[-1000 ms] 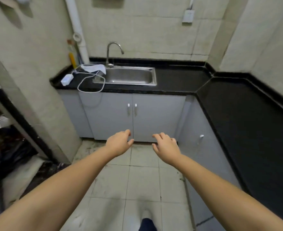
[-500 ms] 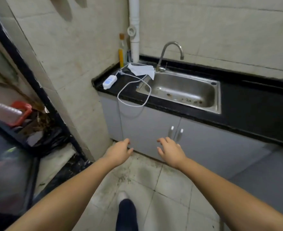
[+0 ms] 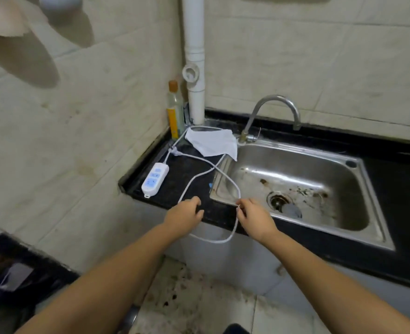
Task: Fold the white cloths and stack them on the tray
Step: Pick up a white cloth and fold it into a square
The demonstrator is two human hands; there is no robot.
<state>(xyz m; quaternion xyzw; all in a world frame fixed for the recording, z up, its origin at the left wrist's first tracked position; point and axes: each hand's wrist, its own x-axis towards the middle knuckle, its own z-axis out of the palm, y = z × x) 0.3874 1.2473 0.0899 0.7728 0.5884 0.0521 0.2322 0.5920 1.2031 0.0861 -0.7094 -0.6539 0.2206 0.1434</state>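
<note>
Both forearms reach forward over the stained floor tiles (image 3: pixel 187 300). The left hand (image 3: pixel 183 216) hangs at the front edge of the black countertop (image 3: pixel 189 179), fingers loosely curled downward and holding nothing that can be made out; the white cord (image 3: pixel 211 239) passes just beside it. The right hand (image 3: pixel 254 216) pinches the same cord at the near corner of the steel sink (image 3: pixel 343 213), the slack looping down before the cabinet. Farther back a white power strip (image 3: pixel 154 179) lies on the countertop. One white cloth (image 3: pixel 213 142), crumpled, rests at the sink's far left corner beside the tap (image 3: pixel 271 112). Behind stand a bottle (image 3: pixel 175 109) and a white drainpipe (image 3: pixel 194 59).
</note>
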